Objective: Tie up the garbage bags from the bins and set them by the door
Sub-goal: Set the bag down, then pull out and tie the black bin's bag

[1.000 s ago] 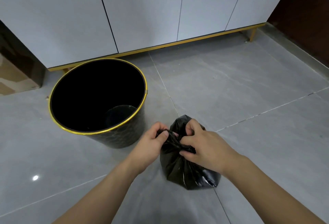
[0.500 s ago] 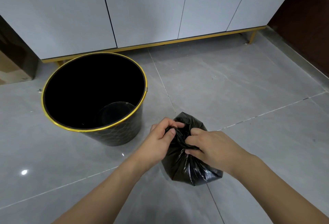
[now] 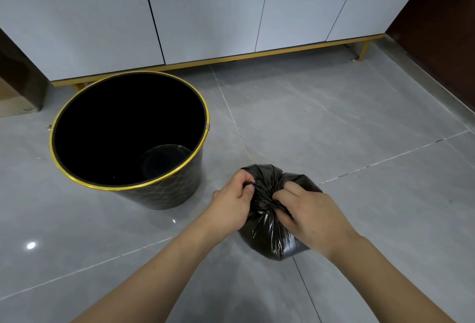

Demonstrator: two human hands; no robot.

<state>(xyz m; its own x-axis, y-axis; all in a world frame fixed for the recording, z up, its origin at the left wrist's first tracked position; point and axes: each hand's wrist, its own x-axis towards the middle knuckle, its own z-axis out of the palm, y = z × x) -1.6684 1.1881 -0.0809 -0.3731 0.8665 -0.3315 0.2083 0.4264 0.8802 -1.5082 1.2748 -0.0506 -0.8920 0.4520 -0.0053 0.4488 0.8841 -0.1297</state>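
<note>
Both hands, left [image 3: 230,205] and right [image 3: 312,216], pinching gathered neck of black bag [image 3: 272,232] on floor [image 3: 359,130], bin [image 3: 128,130] just left of them.

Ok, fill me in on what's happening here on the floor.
A person is tying a small black garbage bag on the grey tiled floor. The left hand and right hand each pinch gathered plastic at its neck. The black gold-rimmed bin stands beside it, with no liner.
</note>
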